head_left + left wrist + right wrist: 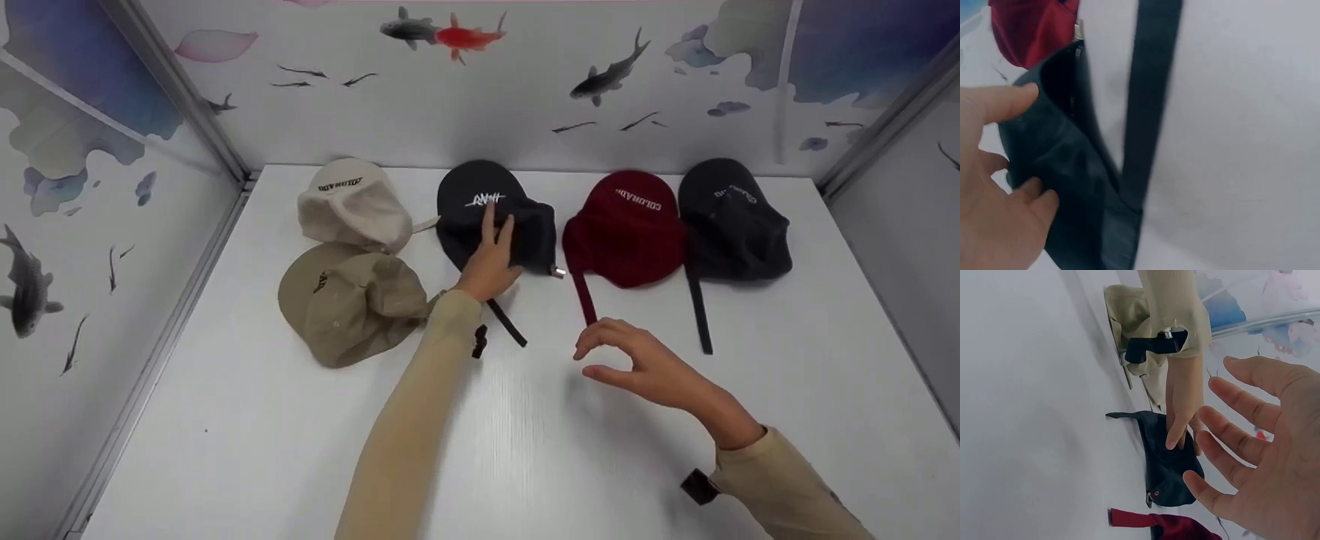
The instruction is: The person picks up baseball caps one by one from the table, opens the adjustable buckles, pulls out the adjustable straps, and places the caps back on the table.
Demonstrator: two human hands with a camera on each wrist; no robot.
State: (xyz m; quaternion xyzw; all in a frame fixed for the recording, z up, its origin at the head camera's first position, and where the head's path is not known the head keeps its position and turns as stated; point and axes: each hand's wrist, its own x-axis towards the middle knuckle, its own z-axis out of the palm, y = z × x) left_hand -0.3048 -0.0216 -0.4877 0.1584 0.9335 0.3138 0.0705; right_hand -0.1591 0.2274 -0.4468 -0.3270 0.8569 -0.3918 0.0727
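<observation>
A black cap point(487, 225) with white lettering lies at the back middle of the white table, its loose strap point(1151, 101) trailing toward the front. My left hand point(491, 262) is over this cap, two fingers stretched toward the lettering. In the left wrist view the thumb point(1010, 102) lies at the edge of the cap's opening. Held above the table is my right hand point(652, 367), thumb and fingers spread apart with nothing between them. Just beyond its fingertips a dark red cap point(626, 232) lies with its strap point(585, 300) pointing toward them.
A cream cap point(352, 202) and a khaki cap point(352, 307) lie at the left, overlapping in the head view. At the far right sits a dark grey cap point(735, 225) beside the red one. Walls printed with fish point(611, 71) enclose the table point(525, 450) at back and sides.
</observation>
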